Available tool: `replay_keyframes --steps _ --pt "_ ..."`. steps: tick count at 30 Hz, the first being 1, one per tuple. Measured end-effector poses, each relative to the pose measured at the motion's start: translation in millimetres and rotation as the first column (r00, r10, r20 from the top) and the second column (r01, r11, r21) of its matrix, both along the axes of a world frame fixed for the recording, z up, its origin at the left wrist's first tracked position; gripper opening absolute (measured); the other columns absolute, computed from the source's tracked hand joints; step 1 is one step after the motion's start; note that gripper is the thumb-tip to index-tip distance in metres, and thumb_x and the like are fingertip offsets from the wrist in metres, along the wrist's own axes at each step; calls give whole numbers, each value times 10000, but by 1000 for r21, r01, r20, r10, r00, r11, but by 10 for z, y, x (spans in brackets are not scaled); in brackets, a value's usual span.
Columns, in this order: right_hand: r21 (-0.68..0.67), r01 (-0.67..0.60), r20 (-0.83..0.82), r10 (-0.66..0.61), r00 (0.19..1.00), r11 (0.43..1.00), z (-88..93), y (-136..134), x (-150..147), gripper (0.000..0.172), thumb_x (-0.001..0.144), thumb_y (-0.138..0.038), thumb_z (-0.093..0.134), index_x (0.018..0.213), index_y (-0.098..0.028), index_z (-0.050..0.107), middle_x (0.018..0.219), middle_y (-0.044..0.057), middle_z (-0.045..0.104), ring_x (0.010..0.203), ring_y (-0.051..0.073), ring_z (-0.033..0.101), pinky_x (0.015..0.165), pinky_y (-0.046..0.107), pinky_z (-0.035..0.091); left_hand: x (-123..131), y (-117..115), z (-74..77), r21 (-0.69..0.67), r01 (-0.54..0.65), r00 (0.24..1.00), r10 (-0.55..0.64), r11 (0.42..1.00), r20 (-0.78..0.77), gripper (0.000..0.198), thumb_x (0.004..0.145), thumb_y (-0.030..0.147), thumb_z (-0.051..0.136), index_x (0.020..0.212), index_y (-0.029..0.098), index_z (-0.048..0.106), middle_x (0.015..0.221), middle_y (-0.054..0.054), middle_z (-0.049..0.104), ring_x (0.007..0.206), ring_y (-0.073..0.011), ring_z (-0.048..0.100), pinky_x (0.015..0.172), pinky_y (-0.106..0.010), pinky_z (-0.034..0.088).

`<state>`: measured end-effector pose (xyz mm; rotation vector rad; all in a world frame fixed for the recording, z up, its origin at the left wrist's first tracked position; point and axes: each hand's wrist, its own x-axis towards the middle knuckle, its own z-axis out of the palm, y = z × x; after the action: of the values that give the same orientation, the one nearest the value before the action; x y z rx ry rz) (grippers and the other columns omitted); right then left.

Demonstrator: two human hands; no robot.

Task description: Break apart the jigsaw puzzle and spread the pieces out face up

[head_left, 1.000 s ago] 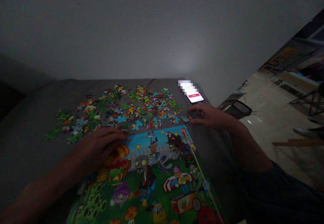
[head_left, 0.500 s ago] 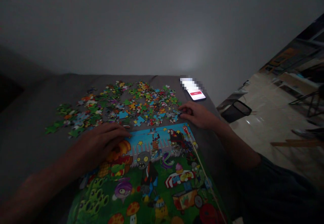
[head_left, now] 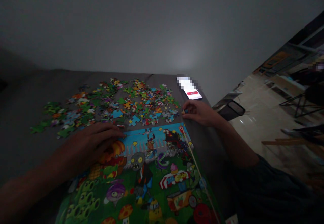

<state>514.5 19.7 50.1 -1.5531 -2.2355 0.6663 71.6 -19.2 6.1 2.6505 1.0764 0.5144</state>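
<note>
My right hand (head_left: 199, 112) pinches a small puzzle piece (head_left: 186, 111), dark with a bit of blue, between thumb and fingertips just right of the pile. Loose jigsaw pieces (head_left: 126, 105), green, blue and orange, lie spread on the grey cloth surface. In front of me is a colourful cartoon picture sheet (head_left: 152, 170) with zombies and plants, a pale strip running along its right side. My left hand (head_left: 101, 134) lies with fingers stretched out over the sheet's upper left corner, covering part of it, and holds nothing that I can see.
A lit phone (head_left: 191, 90) lies behind my right hand, near the pale wall (head_left: 126, 24). The grey surface (head_left: 20, 116) ends at the right, where a tiled floor (head_left: 250, 126), a dark-framed chair (head_left: 234, 109) and other furniture show. The room is dim.
My right hand has drawn slightly away from the pile, and the piece in its fingertips now shows. My left hand stays on the sheet. The whole view has shifted a little.
</note>
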Motion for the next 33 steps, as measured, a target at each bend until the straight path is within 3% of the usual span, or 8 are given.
replay_keyframes --steps 2,4,7,9,14,21,29,33 --pt "37 3 -11 -2 1000 999 -15 6 -78 189 939 -289 741 1100 -196 712 932 55 732 831 213 692 754 362 566 33 -16 32 10 -15 1000 15 1000 14 438 1117 519 402 1204 327 786 1271 -40 770 1125 -269 734 1002 -440 621" --pt "104 11 -9 -10 1000 995 -36 6 -154 213 945 -276 743 1146 -208 727 1099 95 739 1022 258 689 932 447 557 52 -25 46 5 -20 1000 20 1000 2 420 1121 502 408 1205 329 780 1263 -32 768 1125 -256 728 1008 -426 618" --pt "250 -2 82 -19 996 968 -93 -4 -241 304 947 -302 763 1242 -230 746 1333 139 672 1297 333 583 1155 568 421 56 -36 40 12 -6 1000 6 1000 -3 343 1112 367 443 1234 339 762 1279 -16 751 1135 -231 717 1019 -397 610" --pt "290 -38 185 -17 983 956 -143 -14 -270 351 980 -349 732 1317 -252 740 1392 148 636 1359 361 542 1179 603 386 56 -48 35 27 9 1000 -9 1000 8 357 1086 268 441 1240 330 757 1277 -16 743 1135 -223 711 1016 -390 609" --pt "270 -62 223 0 975 961 -227 -8 -268 340 981 -349 732 1313 -278 753 1404 141 636 1349 373 546 1141 613 411 69 -74 28 13 -4 1000 5 1000 -10 375 1063 209 445 1245 313 756 1286 -30 736 1163 -227 704 1032 -401 599" --pt "316 88 -53 -75 996 945 -191 19 -362 94 958 -330 741 999 -250 768 1112 92 761 1123 307 658 1048 536 478 89 -53 26 7 5 999 -5 1000 35 375 1049 259 447 1202 298 787 1213 -68 760 1100 -240 729 1002 -393 615" --pt "219 132 -85 -116 990 967 -49 127 -509 211 975 -282 693 1147 -213 795 954 77 785 831 228 686 781 397 550 109 -60 55 -31 -5 998 7 1000 58 412 1098 389 396 1187 296 787 1221 -82 768 1121 -260 732 1017 -429 622" --pt "124 -14 -86 25 996 992 124 80 -705 246 978 -279 679 1187 -220 795 886 40 772 749 189 672 676 326 514 125 -55 50 -29 -15 997 17 999 77 476 1122 469 362 1183 272 791 1231 -92 765 1130 -260 734 1030 -419 619"
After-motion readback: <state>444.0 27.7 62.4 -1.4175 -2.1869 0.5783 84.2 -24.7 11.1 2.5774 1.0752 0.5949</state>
